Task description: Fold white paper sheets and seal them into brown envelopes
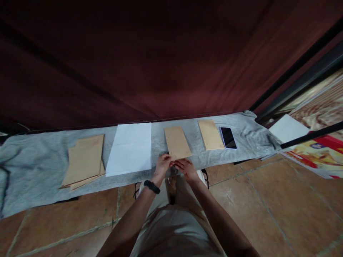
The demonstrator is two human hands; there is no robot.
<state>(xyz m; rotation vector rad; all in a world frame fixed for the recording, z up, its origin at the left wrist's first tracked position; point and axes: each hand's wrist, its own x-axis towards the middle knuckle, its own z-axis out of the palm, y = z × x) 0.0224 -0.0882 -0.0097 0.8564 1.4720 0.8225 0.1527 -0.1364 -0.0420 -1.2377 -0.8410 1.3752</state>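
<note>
A brown paper envelope [177,141] lies in front of me at the near edge of the cloth-covered table. My left hand [163,166], with a black band on the wrist, pinches its lower left corner. At the envelope's near edge, the fingers of my right hand [188,170] are bent together and close on the paper beside the left fingertips. Part of that grip is hidden. To the left is a stack of white paper [131,148]. Another brown envelope or a neat pile of them [211,135] rests to the right.
A loose pile of larger brown envelopes [85,157] sits at the left on the grey cloth [32,157]. On the right lies a phone [228,137]. A dark red curtain [160,71] hangs behind the table. A printed box [318,155] and a dark metal frame stand far right.
</note>
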